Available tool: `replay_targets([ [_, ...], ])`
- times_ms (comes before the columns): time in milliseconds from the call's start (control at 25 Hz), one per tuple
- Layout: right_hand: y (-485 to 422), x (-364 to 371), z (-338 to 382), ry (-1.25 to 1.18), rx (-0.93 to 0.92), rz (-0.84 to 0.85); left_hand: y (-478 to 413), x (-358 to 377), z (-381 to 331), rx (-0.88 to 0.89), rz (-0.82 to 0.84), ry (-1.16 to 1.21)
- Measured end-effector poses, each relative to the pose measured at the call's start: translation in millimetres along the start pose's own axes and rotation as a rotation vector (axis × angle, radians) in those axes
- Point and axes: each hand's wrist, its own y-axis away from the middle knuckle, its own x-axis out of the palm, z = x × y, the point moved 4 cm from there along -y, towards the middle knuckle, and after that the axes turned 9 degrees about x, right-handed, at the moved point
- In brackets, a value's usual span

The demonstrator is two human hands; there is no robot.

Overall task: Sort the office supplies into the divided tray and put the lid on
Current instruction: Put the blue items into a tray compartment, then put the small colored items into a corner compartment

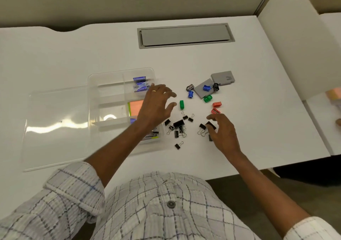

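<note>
A clear divided tray (110,85) sits left of centre on the white desk, holding blue staple boxes (140,85) and orange sticky notes (135,109). Its clear lid (57,127) lies flat to the left. My left hand (156,105) hovers open over the tray's right edge, fingers spread toward a green sharpener (182,104). Several black binder clips (178,127) are scattered in front. My right hand (222,131) rests with spread fingers touching binder clips (204,127). Blue, red and green sharpeners (207,97) and two grey boxes (223,78) lie beyond.
A grey cable hatch (185,35) is set into the desk at the back. A white partition (295,55) rises at the right, with a neighbouring desk and an orange pad (334,94) behind it. The desk's front edge runs near my body.
</note>
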Motion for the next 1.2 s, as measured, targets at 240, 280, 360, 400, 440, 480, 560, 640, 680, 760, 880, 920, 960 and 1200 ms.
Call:
replay_targets([
  [240,11,-1,-14,-0.032,0.021,-0.054,15,34,-38,0.004,0.156,0.094],
  [280,6,-3,-15,-0.035,0.026,-0.076,12,38,-42,-0.016,0.176,0.122],
  [360,-9,-9,-17,-0.025,0.026,-0.099,3,46,-45,-0.049,0.206,0.147],
  [400,-18,-11,-17,-0.009,0.026,-0.093,-3,49,-45,-0.059,0.221,0.134],
  [440,-26,-11,-18,0.018,0.033,-0.072,-9,53,-43,-0.07,0.241,0.109],
  [480,-34,-10,-18,0.055,0.041,-0.042,-13,57,-41,-0.082,0.262,0.075],
  [560,-45,-7,-19,0.149,0.036,0.003,-20,65,-34,-0.11,0.301,0.015],
  [640,-53,-6,-21,0.255,0.003,0.0,-23,71,-30,-0.138,0.314,0.004],
  [680,-56,-5,-21,0.295,-0.016,-0.009,-25,73,-28,-0.148,0.309,0.014],
  [760,-61,-5,-21,0.31,-0.046,-0.003,-29,74,-27,-0.179,0.292,0.031],
  [880,-61,-7,-26,0.26,-0.066,0.032,-33,75,-30,-0.223,0.283,0.01],
  [920,-60,-10,-29,0.235,-0.066,0.029,-33,75,-32,-0.228,0.28,-0.001],
  [960,-59,-14,-32,0.199,-0.066,0.015,-33,76,-33,-0.232,0.276,-0.008],
  [1200,-64,-40,-46,0.212,-0.086,-0.046,-30,80,-33,-0.282,0.156,0.133],
])
